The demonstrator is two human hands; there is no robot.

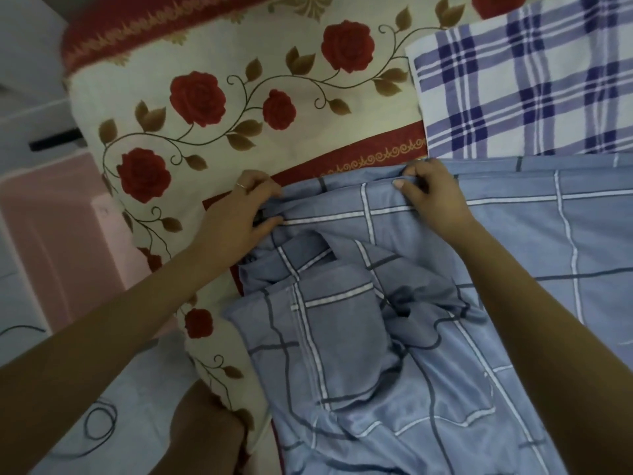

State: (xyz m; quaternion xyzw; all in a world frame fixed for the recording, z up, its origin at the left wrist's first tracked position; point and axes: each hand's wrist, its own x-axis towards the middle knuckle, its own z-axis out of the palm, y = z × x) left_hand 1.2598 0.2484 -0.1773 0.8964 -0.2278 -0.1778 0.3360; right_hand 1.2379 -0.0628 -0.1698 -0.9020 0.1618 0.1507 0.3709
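Single view: head-worn camera, wide-angle. Sits above bed side, faces forward and steeply down. Close range: both forearms enter from bottom corners. Left hand (239,214) and right hand (431,197) land near frame centre. Blue checked sheet (513,252) fills lower right. Rose-print bedcover (239,80) takes upper left, purple plaid cloth (531,90) top right. Floor (137,389) shows lower left, past bed side. Bed lines bow near frame edges.
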